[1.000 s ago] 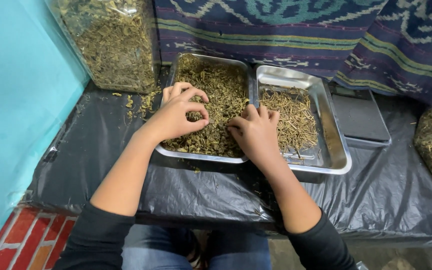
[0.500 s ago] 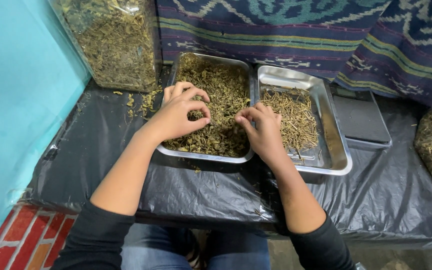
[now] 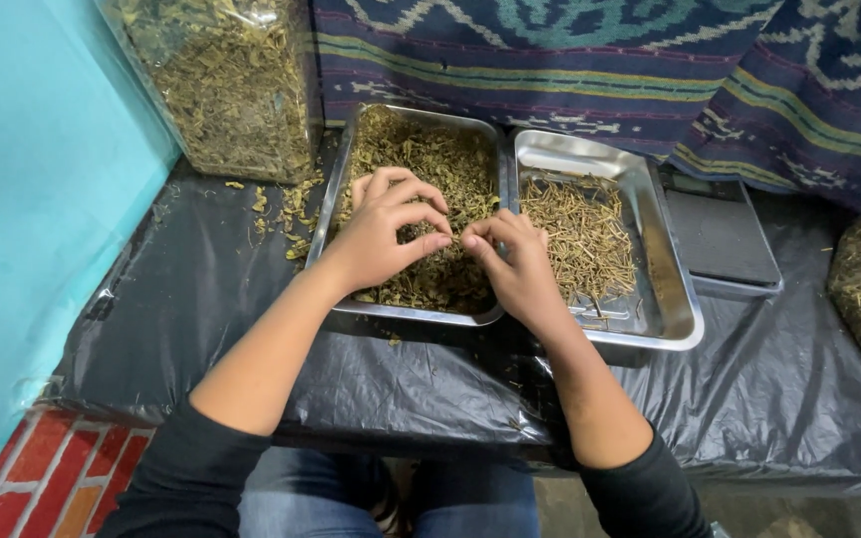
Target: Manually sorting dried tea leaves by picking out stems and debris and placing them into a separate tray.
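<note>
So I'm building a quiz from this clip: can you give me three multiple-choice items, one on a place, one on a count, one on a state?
1. Where do both hands work?
A. over the left tray
B. over the black scale
C. in the clear bag

2. How many metal trays lie on the black plastic sheet?
A. one
B. two
C. four

3. How full is the right tray?
A. heaped to the rim
B. partly covered, bare metal showing
C. wholly bare

Answers:
1 A: the left hand and right hand meet above the left tray of dried leaves.
2 B: the left tray and the right tray lie side by side on the black plastic sheet.
3 B: pale stems cover its middle only.
</note>
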